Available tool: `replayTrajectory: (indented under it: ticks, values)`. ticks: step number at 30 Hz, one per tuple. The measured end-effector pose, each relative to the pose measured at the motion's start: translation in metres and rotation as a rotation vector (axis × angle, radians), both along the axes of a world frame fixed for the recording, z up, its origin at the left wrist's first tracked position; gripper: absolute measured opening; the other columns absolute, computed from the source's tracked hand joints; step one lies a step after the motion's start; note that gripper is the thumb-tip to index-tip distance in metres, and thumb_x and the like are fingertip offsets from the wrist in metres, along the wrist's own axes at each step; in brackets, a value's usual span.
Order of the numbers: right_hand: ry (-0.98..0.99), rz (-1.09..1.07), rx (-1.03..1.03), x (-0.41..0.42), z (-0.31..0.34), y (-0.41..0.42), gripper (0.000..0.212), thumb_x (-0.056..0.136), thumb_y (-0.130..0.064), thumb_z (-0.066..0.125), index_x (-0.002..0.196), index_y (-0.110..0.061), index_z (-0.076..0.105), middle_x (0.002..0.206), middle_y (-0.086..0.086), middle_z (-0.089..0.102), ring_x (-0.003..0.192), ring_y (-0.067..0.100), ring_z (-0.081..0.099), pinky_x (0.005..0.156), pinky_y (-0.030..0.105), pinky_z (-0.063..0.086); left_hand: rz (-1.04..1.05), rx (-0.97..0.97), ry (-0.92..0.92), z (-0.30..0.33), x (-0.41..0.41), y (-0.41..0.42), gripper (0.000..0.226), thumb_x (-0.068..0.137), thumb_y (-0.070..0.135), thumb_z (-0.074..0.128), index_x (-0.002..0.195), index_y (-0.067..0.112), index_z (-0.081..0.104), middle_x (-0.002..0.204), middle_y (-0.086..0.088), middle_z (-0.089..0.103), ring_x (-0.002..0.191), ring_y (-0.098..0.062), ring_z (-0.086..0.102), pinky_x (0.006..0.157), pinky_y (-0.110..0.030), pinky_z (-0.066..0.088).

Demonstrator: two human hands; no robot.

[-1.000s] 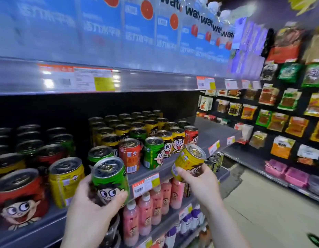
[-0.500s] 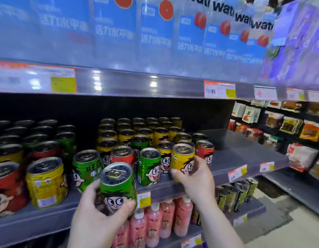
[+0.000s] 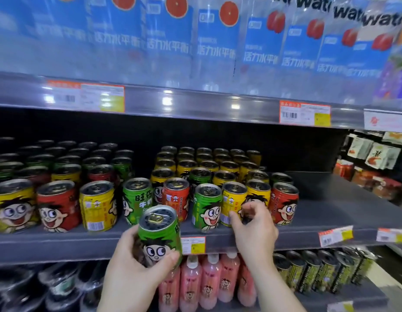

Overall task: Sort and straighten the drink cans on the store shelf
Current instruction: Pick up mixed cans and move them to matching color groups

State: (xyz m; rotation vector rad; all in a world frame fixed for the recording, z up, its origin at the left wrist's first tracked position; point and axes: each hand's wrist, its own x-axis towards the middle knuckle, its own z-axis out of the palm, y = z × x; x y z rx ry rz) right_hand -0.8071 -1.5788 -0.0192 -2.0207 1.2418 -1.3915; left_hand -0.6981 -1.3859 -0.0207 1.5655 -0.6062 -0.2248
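Since half a second ago the yellow can (image 3: pixel 233 203) has gone from the right hand's grip to standing on the grey shelf (image 3: pixel 330 212), in the front row between a green can (image 3: pixel 206 207) and another yellow one, and the camera has drawn closer to the cans. That right hand (image 3: pixel 255 230) now sits just in front of the yellow can with its fingers curled; the fingertips (image 3: pixel 248 207) touch the can's lower right side, and whether they still pinch it cannot be told. Its label faces out sideways, showing small print and a barcode rather than the cartoon face. The left hand (image 3: pixel 137 262) grips a second green can (image 3: pixel 160 235), thumb across the front and fingers behind, holding it tilted back in front of the shelf edge, below the row. This can has a silver ribbed top with a gold pull tab and a wide-eyed cartoon face with black hair on its green label. Red, yellow and green cans of the same kind stand mixed along the shelf, faces turned different ways. Pink bottles (image 3: pixel 209 280) stand on the shelf below, and blue-labelled bottles (image 3: pixel 218 41) line the one above.
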Motion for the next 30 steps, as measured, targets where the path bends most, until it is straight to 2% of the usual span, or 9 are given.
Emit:
replayTrajectory:
  ticks: [2, 5, 8, 10, 15, 21, 24, 27, 30]
  values:
    - [-0.024, 0.029, -0.019, 0.005, 0.004, 0.012, 0.021, 0.080, -0.044, 0.067, 0.090, -0.030, 0.055, 0.088, -0.016, 0.056, 0.095, 0.015, 0.054, 0.085, 0.033, 0.027, 0.012, 0.005, -0.004, 0.001, 0.001, 0.005, 0.071, 0.053, 0.018, 0.091, 0.112, 0.034, 0.054, 0.097, 0.008, 0.069, 0.086, 0.002, 0.062, 0.068, -0.015, 0.041]
    - [0.169, 0.055, 0.033, 0.018, 0.006, 0.026, 0.059, 0.071, -0.070, 0.059, 0.116, -0.033, 0.055, 0.108, -0.012, 0.058, 0.109, 0.015, 0.050, 0.092, 0.039, 0.027, 0.020, 0.021, 0.004, 0.002, 0.005, 0.013, 0.068, 0.059, 0.020, 0.088, 0.114, 0.033, 0.052, 0.100, 0.010, 0.067, 0.089, 0.003, 0.060, 0.068, -0.013, 0.041]
    - [0.267, -0.004, 0.019, 0.034, 0.005, 0.032, 0.087, 0.064, -0.079, 0.057, 0.132, -0.026, 0.047, 0.123, -0.004, 0.056, 0.118, 0.021, 0.047, 0.095, 0.043, 0.030, 0.039, 0.034, -0.007, 0.002, 0.007, 0.016, 0.070, 0.060, 0.024, 0.087, 0.119, 0.030, 0.052, 0.103, 0.012, 0.066, 0.092, 0.002, 0.059, 0.070, -0.012, 0.040]
    - [0.297, -0.016, 0.036, 0.044, 0.003, 0.035, 0.094, 0.064, -0.078, 0.058, 0.137, -0.021, 0.041, 0.130, -0.001, 0.054, 0.122, 0.023, 0.045, 0.095, 0.043, 0.030, 0.046, 0.051, -0.014, 0.001, 0.006, 0.017, 0.069, 0.061, 0.025, 0.087, 0.120, 0.029, 0.051, 0.104, 0.013, 0.065, 0.093, 0.002, 0.059, 0.070, -0.013, 0.040]
    - [0.212, -0.025, 0.092, 0.053, 0.000, 0.031, 0.075, 0.070, -0.068, 0.063, 0.129, -0.023, 0.047, 0.123, -0.004, 0.057, 0.118, 0.020, 0.047, 0.095, 0.042, 0.030, 0.015, 0.072, -0.020, 0.007, 0.002, 0.014, 0.061, 0.062, 0.023, 0.086, 0.114, 0.031, 0.054, 0.101, 0.009, 0.067, 0.089, 0.001, 0.060, 0.068, -0.014, 0.041]
    - [0.125, -0.007, 0.042, 0.049, -0.004, 0.030, 0.063, 0.069, -0.059, 0.070, 0.117, -0.023, 0.050, 0.113, -0.007, 0.058, 0.114, 0.018, 0.047, 0.094, 0.041, 0.031, 0.000, 0.059, -0.034, 0.017, 0.002, 0.003, 0.053, 0.063, 0.025, 0.086, 0.102, 0.038, 0.053, 0.095, 0.011, 0.069, 0.084, 0.005, 0.061, 0.067, -0.013, 0.042]
    - [0.137, 0.034, 0.076, 0.052, -0.006, 0.036, 0.070, 0.069, -0.061, 0.070, 0.119, -0.021, 0.044, 0.112, -0.006, 0.060, 0.112, 0.020, 0.050, 0.094, 0.040, 0.030, 0.009, 0.051, -0.035, 0.016, 0.006, 0.000, 0.052, 0.063, 0.025, 0.086, 0.100, 0.039, 0.053, 0.094, 0.010, 0.069, 0.082, 0.005, 0.063, 0.069, -0.016, 0.044]
    - [0.186, 0.022, 0.098, 0.057, -0.005, 0.036, 0.085, 0.065, -0.070, 0.066, 0.131, -0.022, 0.041, 0.122, -0.006, 0.057, 0.117, 0.020, 0.049, 0.094, 0.041, 0.031, 0.021, 0.059, -0.033, 0.013, 0.010, -0.002, 0.053, 0.061, 0.024, 0.087, 0.098, 0.040, 0.053, 0.095, 0.010, 0.070, 0.083, 0.003, 0.064, 0.071, -0.020, 0.046]
    - [0.198, 0.034, 0.102, 0.059, -0.003, 0.034, 0.078, 0.063, -0.073, 0.065, 0.124, -0.028, 0.050, 0.114, -0.009, 0.057, 0.112, 0.016, 0.050, 0.093, 0.041, 0.031, 0.026, 0.068, -0.033, 0.012, 0.013, -0.005, 0.055, 0.060, 0.024, 0.088, 0.097, 0.042, 0.051, 0.096, 0.010, 0.069, 0.086, 0.001, 0.063, 0.070, -0.019, 0.045]
